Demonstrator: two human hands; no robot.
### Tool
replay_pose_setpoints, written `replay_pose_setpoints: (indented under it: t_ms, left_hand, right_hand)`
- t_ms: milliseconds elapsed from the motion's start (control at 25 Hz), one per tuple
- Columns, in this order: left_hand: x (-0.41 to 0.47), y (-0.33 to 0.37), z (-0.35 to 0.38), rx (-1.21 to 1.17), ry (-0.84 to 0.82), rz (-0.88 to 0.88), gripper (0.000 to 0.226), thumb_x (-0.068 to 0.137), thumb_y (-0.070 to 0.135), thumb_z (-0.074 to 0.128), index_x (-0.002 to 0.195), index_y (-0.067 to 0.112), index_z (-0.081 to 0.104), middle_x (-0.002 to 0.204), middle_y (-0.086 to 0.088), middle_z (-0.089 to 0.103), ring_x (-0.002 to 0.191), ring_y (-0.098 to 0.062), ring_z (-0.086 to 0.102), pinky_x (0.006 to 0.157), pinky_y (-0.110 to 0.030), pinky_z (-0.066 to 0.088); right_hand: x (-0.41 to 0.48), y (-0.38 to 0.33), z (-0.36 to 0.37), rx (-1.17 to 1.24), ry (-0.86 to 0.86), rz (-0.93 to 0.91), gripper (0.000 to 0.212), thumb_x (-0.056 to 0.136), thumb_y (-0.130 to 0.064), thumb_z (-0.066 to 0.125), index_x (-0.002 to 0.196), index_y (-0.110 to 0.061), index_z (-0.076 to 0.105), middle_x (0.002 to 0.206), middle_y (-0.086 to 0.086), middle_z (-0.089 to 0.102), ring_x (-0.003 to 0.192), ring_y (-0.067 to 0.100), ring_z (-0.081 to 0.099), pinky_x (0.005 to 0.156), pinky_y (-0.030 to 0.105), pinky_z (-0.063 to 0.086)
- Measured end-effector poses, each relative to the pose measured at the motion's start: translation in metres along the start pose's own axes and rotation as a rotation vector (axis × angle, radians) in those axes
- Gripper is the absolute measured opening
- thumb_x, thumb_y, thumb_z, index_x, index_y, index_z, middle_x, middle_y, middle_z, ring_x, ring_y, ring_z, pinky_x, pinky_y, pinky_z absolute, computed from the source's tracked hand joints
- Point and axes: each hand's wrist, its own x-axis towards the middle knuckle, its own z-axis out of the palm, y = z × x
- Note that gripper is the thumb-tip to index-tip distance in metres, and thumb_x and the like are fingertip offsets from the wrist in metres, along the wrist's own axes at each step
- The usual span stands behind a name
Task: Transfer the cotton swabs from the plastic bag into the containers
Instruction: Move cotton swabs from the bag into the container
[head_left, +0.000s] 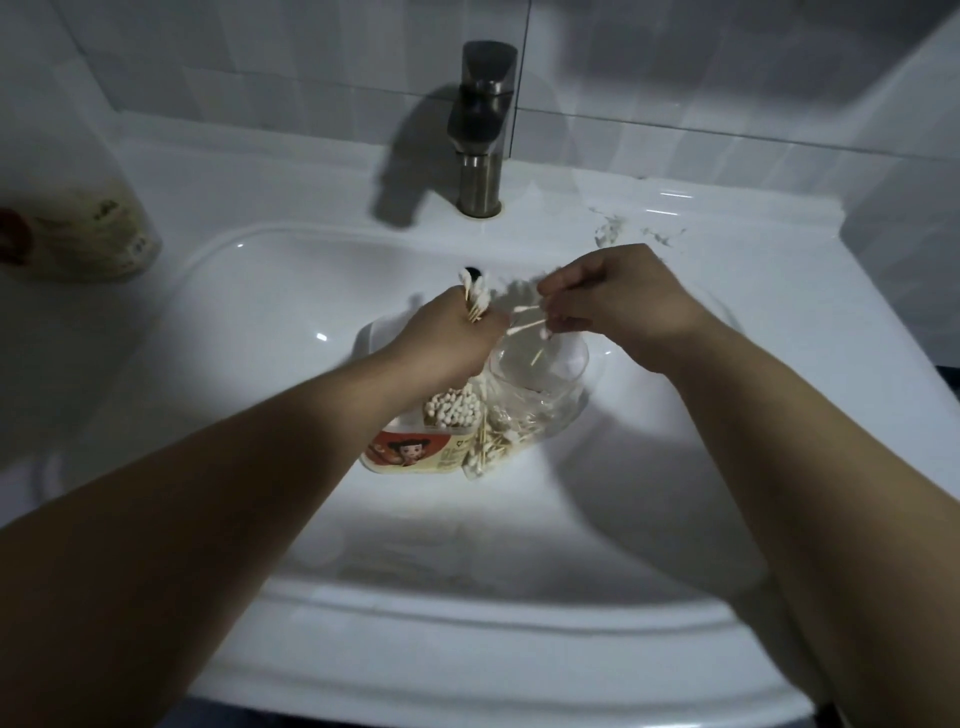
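A white ceramic washbasin (270, 291) is set below a white tiled wall (260, 62), with a dark metal tap (480, 130) mounted at twelve o'clock on its ledge. At nine o'clock on the ledge a blurred cream cylindrical tub (88, 234) is stood.

Both bare forearms are stretched forward over the bowl and brought together near its middle. The left hand (452, 340) is held knuckles up, its fingers closed in a fist round a bundle of wooden-stemmed, white-tipped cotton swabs (474, 300), whose tips are pointed towards twelve o'clock. The right hand (618, 306), at three o'clock of the left, is bent down at the wrist. A few loose swabs (527, 325) are pinched between its thumb and fingertips, and the other fingers are curled in.

Just below both hands a clear round plastic container (545, 371) is stood in the bowl. At seven o'clock of it, and touching it, a round container with a red cartoon label (410, 449) is packed with upright swabs. A crumpled clear plastic bag (511, 434) holding more swabs is laid against both.
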Motion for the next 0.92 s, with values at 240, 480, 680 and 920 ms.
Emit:
replay_pose_setpoints:
  t_ms: [240, 480, 680, 920]
  left_hand:
    - [-0.002, 0.001, 0.005, -0.069, -0.003, 0.092, 0.016, 0.101, 0.039, 0.060, 0.096, 0.026, 0.070, 0.049, 0.017, 0.055, 0.042, 0.003, 0.047, 0.045, -0.018, 0.036]
    - [0.004, 0.000, 0.009, -0.399, 0.144, -0.017, 0.018, 0.098, 0.028, 0.066, 0.084, 0.018, 0.071, 0.072, 0.001, 0.069, 0.043, -0.005, 0.045, 0.044, -0.020, 0.033]
    - [0.009, -0.001, 0.009, -0.589, 0.155, -0.076, 0.014, 0.098, 0.025, 0.068, 0.091, 0.012, 0.066, 0.069, 0.001, 0.059, 0.045, -0.006, 0.038, 0.041, -0.019, 0.028]
    - [0.008, 0.003, 0.011, -0.713, 0.131, -0.107, 0.018, 0.100, 0.022, 0.065, 0.083, 0.015, 0.062, 0.061, 0.005, 0.055, 0.045, -0.004, 0.037, 0.041, -0.018, 0.026]
  right_hand:
    - [0.001, 0.003, 0.010, 0.208, -0.021, 0.006, 0.015, 0.083, 0.017, 0.069, 0.087, 0.003, 0.071, 0.075, 0.016, 0.072, 0.071, 0.027, 0.073, 0.073, 0.030, 0.061]
    - [0.004, 0.006, 0.012, 0.193, -0.071, -0.005, 0.018, 0.085, 0.012, 0.070, 0.103, 0.013, 0.071, 0.096, 0.033, 0.072, 0.080, 0.032, 0.071, 0.080, 0.032, 0.060]
    - [0.001, 0.005, 0.014, 0.195, -0.090, 0.003, 0.018, 0.087, 0.011, 0.069, 0.103, 0.008, 0.075, 0.093, 0.024, 0.076, 0.073, 0.022, 0.071, 0.078, 0.027, 0.060]
    - [-0.002, 0.002, 0.017, 0.226, -0.156, 0.016, 0.015, 0.088, 0.013, 0.066, 0.097, 0.003, 0.073, 0.093, 0.022, 0.075, 0.076, 0.022, 0.072, 0.078, 0.028, 0.060]
